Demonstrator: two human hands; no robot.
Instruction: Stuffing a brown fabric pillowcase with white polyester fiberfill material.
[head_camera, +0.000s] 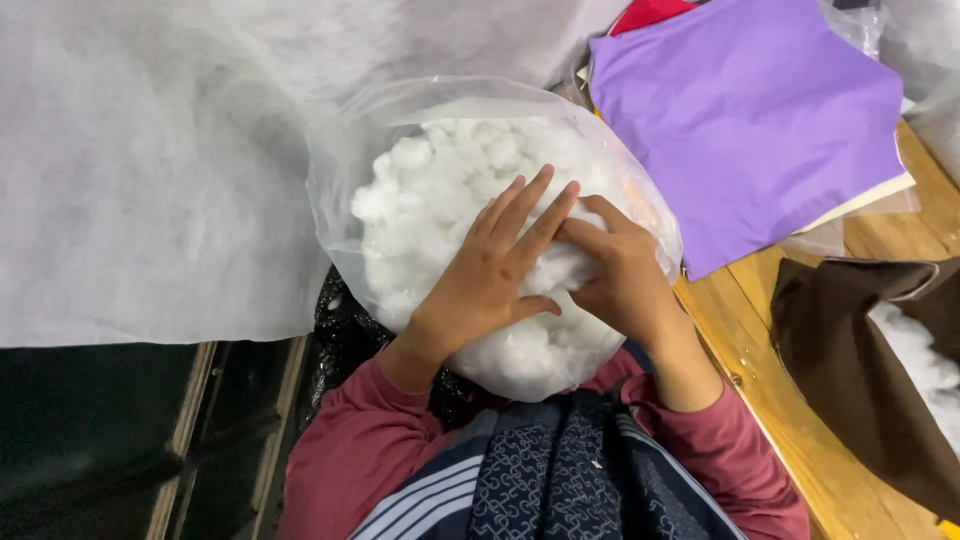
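A clear plastic bag (345, 180) full of white fluffy stuffing (440, 180) rests in my lap. My left hand (495, 265) lies flat on top of the stuffing with fingers stretched out and slightly apart. Just to its right, my right hand (620, 270) has its fingers curled into the stuffing, pinching a tuft where the two hands meet. Both wrists show dark red sleeves.
A large white sheet of thin fabric (140, 170) covers the left side. Purple felt (750, 110) lies on a wooden table (800, 400) at the right. A brown fabric piece (850, 360) with white stuffing inside sits at the far right.
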